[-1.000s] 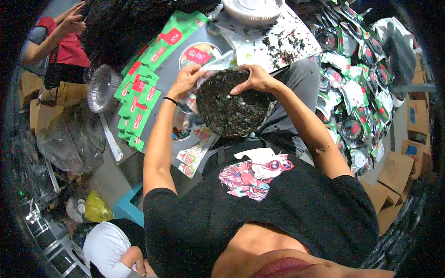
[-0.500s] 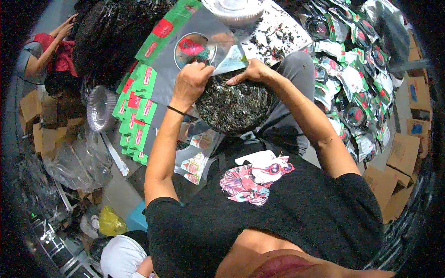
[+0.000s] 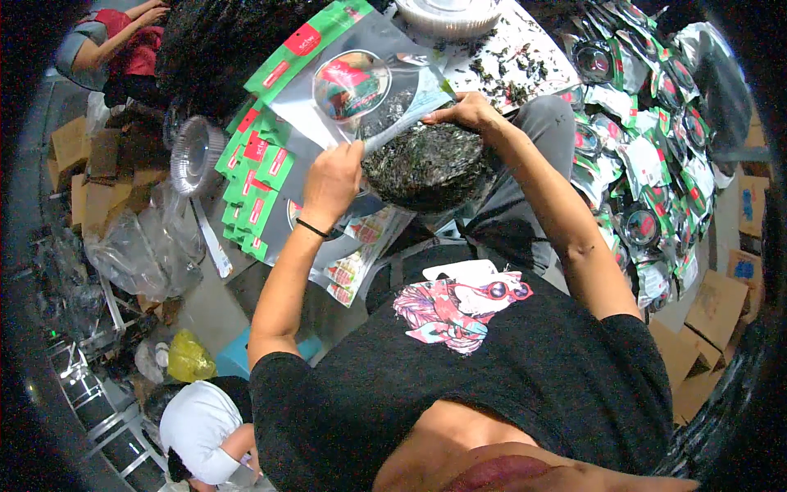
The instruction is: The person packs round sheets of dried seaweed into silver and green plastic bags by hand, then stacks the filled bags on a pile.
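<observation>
A thick round cake of dark dried leafy stuff, like pressed seaweed (image 3: 434, 168), sits in front of me near my lap. Its far edge lies in the mouth of a plastic pouch (image 3: 332, 123) with a green header and a round label. My left hand (image 3: 334, 176) is closed on the left side of the pouch mouth. On the opposite side, my right hand (image 3: 469, 113) grips the pouch edge, thumb against the top of the cake. Beneath the left forearm, more flat printed pouches (image 3: 348, 262) spread out.
Stacked green-topped pouches (image 3: 254, 193) lie to the left, beside a clear round tray (image 3: 197, 154). Another clear round container (image 3: 449, 18) stands on a white board (image 3: 537, 61) strewn with dark flakes. Filled packs (image 3: 631, 156) pile up at right. Cartons and two other people are farther off.
The pouch mouth has been drawn over the cake's far edge. My left hand has come lower, toward me, and the right hand has shifted slightly right. The whole view has shifted a little.
</observation>
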A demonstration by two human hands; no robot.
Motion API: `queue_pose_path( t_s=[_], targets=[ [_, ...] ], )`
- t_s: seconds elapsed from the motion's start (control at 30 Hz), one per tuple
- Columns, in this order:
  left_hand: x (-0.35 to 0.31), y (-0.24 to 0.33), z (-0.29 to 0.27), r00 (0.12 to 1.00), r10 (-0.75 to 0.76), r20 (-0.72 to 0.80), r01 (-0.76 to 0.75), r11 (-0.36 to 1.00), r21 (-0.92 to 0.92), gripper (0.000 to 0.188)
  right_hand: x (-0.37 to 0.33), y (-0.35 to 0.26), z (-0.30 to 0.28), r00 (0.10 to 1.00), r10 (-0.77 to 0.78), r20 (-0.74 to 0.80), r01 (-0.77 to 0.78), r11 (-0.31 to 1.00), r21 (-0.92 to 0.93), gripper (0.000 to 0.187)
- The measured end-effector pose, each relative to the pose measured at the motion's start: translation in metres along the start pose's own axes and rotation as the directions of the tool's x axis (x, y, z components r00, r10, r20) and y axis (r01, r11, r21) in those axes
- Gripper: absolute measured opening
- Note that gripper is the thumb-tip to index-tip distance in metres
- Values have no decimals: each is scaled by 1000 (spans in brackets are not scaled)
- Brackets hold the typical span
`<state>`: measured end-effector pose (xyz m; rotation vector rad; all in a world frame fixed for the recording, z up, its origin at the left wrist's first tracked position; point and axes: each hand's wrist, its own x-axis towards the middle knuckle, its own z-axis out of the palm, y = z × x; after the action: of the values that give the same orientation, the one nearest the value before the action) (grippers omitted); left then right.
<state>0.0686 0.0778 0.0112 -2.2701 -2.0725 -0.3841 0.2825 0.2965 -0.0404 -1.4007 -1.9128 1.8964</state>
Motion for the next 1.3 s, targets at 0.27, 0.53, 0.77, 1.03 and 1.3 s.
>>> queue_pose_path(
  t_s=[0.27, 0.53, 0.77, 1.03, 1.3],
  targets=[
    [72, -21, -39, 953, -45, 301, 116, 969, -220, 15, 5, -13, 1, 948, -130, -290, 65, 973, -221, 104],
    [223, -94, 68, 904, 209, 372, 19, 851, -524, 31, 26, -14, 17, 959, -119, -259, 41, 956, -290, 107],
    [195, -41, 94, 998, 60, -34, -68, 773, -631, 14, 54, -9, 19, 916, -314, -248, 244, 930, -275, 96],
    [192, -37, 89, 978, 30, -205, -134, 849, -512, 12, 81, 14, 11, 974, -184, -129, 215, 933, 289, 63],
    [196, -40, 68, 977, -175, 124, 213, 861, -462, 48, 71, -37, 11, 930, -335, -152, 340, 941, 2, 78]
  ],
)
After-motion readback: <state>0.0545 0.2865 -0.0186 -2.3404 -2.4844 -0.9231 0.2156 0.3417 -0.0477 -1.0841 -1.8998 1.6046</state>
